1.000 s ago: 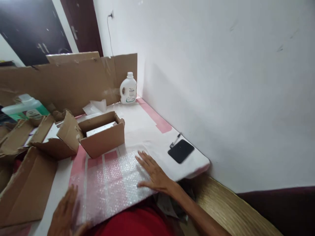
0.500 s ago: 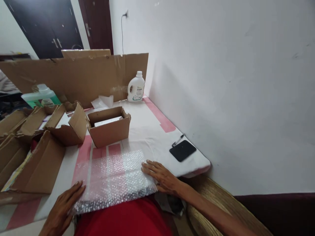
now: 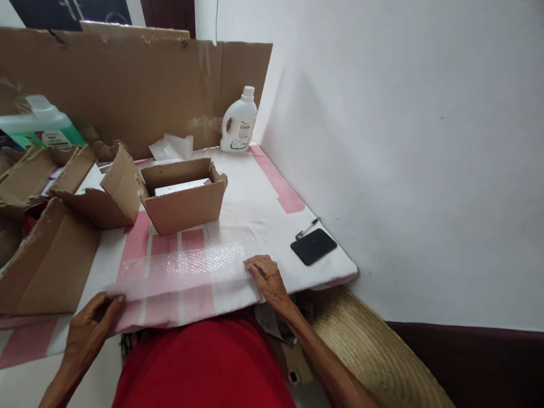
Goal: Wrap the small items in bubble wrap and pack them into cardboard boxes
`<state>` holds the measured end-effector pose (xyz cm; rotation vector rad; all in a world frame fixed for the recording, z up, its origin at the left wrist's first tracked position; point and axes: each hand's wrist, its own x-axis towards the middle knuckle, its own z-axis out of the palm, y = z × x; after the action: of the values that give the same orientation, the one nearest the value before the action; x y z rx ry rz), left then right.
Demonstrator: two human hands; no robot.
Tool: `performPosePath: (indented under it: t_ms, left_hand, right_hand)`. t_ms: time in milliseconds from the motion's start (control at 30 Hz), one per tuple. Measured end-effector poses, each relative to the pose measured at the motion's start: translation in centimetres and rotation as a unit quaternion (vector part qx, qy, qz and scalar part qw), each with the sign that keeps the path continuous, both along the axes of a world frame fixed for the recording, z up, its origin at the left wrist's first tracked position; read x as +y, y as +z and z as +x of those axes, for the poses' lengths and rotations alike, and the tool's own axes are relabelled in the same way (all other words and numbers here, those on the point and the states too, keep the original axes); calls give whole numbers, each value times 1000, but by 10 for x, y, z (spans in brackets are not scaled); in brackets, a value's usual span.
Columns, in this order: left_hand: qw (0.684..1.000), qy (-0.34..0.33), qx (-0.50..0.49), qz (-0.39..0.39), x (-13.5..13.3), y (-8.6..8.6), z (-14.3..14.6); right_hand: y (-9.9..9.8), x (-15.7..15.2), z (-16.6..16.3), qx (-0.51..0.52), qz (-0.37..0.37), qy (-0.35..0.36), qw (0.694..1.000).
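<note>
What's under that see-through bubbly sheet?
Under the bubble wrap is a pink-and-white cloth; its pink stripes show through. What lies beneath the cloth here is covered, so I can't tell. The left hand and right hand hide little bits too.

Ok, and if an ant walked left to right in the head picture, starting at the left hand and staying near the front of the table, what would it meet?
Left hand → bubble wrap → right hand → flat black thing.
</note>
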<state>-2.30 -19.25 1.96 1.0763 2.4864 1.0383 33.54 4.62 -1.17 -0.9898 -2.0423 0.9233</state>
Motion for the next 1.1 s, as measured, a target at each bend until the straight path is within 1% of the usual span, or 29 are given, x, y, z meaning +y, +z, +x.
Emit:
performPosePath:
  t_ms: [67, 133, 200, 233, 333, 400, 467, 600, 733, 833, 900, 933, 967, 1000, 1033, 1067, 1100]
  left_hand:
    - [1000, 18, 5, -11, 2, -1, 1]
    - [999, 28, 9, -14, 5, -3, 2]
    - [999, 44, 14, -15, 8, -6, 3]
    - [998, 53, 16, -15, 10, -6, 5]
    - [997, 66, 28, -14, 14, -6, 11]
    - [997, 63, 47, -12, 15, -4, 16]
    - [995, 55, 80, -4, 17, -4, 21]
    - [984, 31, 177, 21, 20, -11, 22]
    - [978, 25, 207, 14, 21, -18, 20]
    - [975, 53, 217, 22, 21, -13, 29]
    - [963, 69, 259, 39, 24, -7, 43]
    - [955, 59, 286, 46, 27, -6, 50]
    - [949, 32, 309, 50, 31, -5, 57]
    - [945, -10, 324, 48, 35, -7, 63]
    - [942, -61, 327, 42, 40, -11, 68]
    - [939, -114, 322, 31, 44, -16, 70]
    - [936, -156, 314, 16, 48, -23, 71]
  right_hand:
    - [4, -2, 2, 15, -23, -5, 1000]
    - [6, -3, 5, 15, -35, 20, 999]
    - [6, -3, 8, 2, -32, 37, 999]
    - [5, -3, 8, -6, -29, 35, 999]
    - [0, -3, 5, -5, -41, -9, 999]
    - [-3, -2, 1, 8, -57, -45, 997]
    - [-5, -3, -6, 9, -56, -81, 995]
    - [-9, -6, -21, -44, -13, -133, 990]
    - [-14, -8, -31, -61, 10, -169, 984]
    - [-15, -9, -32, -42, 49, -193, 979]
    - [-10, -17, -38, -32, 81, -203, 975]
    - [-6, -25, -44, -30, 95, -199, 975]
    - [-1, -36, -53, -31, 112, -173, 978]
    - [5, -48, -66, -37, 131, -130, 982]
    - [11, -61, -81, -42, 154, -67, 985]
    - [16, -73, -98, -59, 198, 60, 977]
    - [21, -83, -115, -94, 227, 151, 957]
